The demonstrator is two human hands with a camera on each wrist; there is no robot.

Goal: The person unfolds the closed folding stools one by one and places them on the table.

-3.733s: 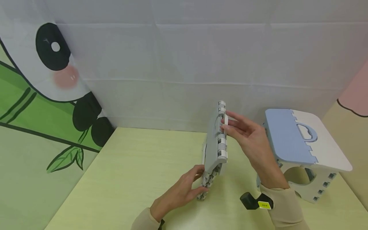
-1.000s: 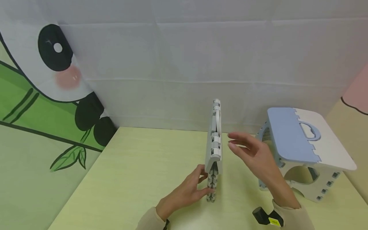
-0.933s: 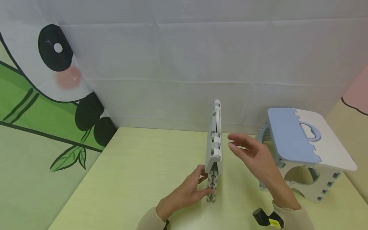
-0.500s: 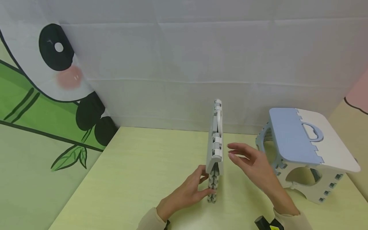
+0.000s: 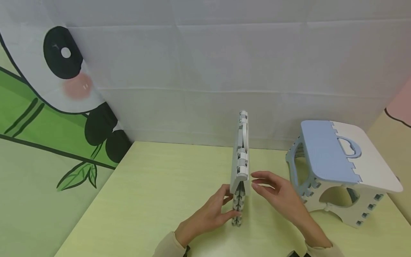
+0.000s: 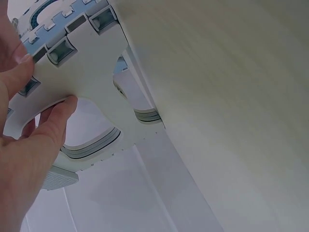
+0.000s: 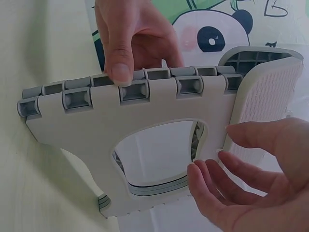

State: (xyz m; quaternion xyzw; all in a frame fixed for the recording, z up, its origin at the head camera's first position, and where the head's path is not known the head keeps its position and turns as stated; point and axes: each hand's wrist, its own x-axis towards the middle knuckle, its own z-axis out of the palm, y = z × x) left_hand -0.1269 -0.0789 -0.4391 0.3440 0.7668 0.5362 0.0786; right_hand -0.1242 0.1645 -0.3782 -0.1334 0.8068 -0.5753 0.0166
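A folded white plastic step stool [image 5: 238, 164] stands upright on its edge, hinge side facing me. My left hand [image 5: 208, 212] grips its lower leg part; the thumb [image 7: 121, 67] lies on the grey hinge edge, and fingers [image 6: 58, 116] reach the cutout on the left face. My right hand [image 5: 277, 192] is beside the stool's right face, fingers loosely bent with nothing held between them. In the right wrist view its fingertips [image 7: 195, 169] are close to the cutout and the seat edge; whether they touch cannot be told.
An unfolded blue and white step stool [image 5: 330, 153] with a blue handle stands at the right of the pale table [image 5: 154, 185]. Behind the table hangs a whitish cloth [image 5: 205, 89]. A panda print [image 5: 64, 67] covers the left side.
The right hand has left the folded stool's upper edge and moved down along its right side. The stool has turned from tilted to nearly upright. The left hand keeps its grip.
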